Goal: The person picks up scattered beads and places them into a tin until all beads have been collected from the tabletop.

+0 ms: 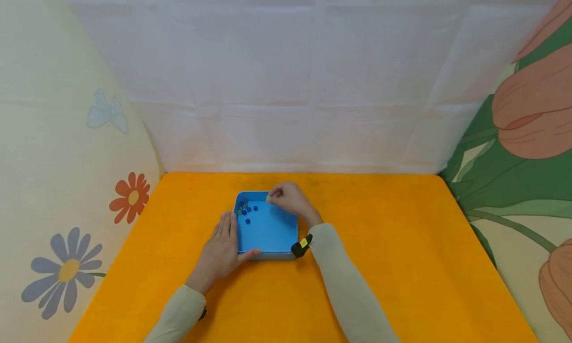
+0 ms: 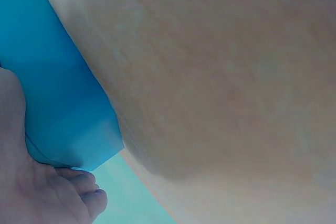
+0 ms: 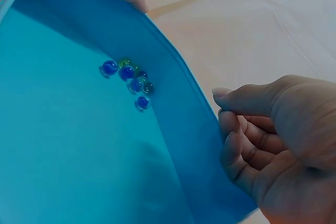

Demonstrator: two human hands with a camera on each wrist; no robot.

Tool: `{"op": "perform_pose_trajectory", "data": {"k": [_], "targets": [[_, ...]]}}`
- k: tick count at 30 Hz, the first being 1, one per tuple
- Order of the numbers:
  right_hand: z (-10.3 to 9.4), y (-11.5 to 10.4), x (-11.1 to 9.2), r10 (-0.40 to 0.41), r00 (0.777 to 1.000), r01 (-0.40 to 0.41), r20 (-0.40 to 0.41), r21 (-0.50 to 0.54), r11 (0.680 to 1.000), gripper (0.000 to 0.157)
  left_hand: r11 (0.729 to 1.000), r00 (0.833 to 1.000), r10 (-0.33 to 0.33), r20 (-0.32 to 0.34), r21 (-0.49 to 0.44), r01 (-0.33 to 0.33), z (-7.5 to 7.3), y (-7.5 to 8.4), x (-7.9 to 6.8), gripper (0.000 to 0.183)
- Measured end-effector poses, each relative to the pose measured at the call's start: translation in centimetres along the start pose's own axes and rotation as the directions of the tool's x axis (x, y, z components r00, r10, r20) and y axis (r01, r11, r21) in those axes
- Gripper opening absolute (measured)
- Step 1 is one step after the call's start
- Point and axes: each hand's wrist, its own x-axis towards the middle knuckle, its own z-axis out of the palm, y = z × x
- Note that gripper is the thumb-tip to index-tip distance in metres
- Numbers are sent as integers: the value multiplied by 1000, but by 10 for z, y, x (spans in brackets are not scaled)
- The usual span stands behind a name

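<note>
A blue square tray [image 1: 268, 234] has several blue and green glass marbles [image 1: 244, 209] gathered in its far left corner. My left hand [image 1: 219, 251] lies along the tray's left wall with straight fingers, its thumb reaching across the near rim. Above the far rim, my right hand [image 1: 290, 199] pinches a small pale green thing, apparently a marble [image 1: 268, 198], between thumb and fingertips. The right wrist view shows the pinching hand [image 3: 262, 140] beside the tray wall [image 3: 178, 108], but its fingertips mostly hide what they hold. Skin fills most of the left wrist view, next to the blue tray [image 2: 68, 77].
An orange cloth [image 1: 402, 263] covers the table under the tray. Behind it hangs a creased white sheet [image 1: 290, 85]. Flower-printed cloths stand at the left [image 1: 67, 184] and right [image 1: 527, 184] sides. The tray's raised walls surround the marbles.
</note>
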Motion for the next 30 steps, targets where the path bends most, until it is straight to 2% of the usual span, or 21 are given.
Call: {"op": "perform_pose_trajectory", "data": {"k": [9, 23, 30], "targets": [[5, -3, 5, -8, 1000, 8, 11, 1, 1000, 19, 1000, 1000, -5, 9, -13, 5, 0, 0, -1, 124], [12, -10, 11, 35, 999, -36, 18, 21, 999, 18, 1000, 1000, -14, 18, -19, 15, -1, 0, 0, 124], [20, -11, 17, 33, 999, -33, 22, -14, 999, 19, 1000, 1000, -12, 15, -18, 12, -2, 2, 1, 125]]}}
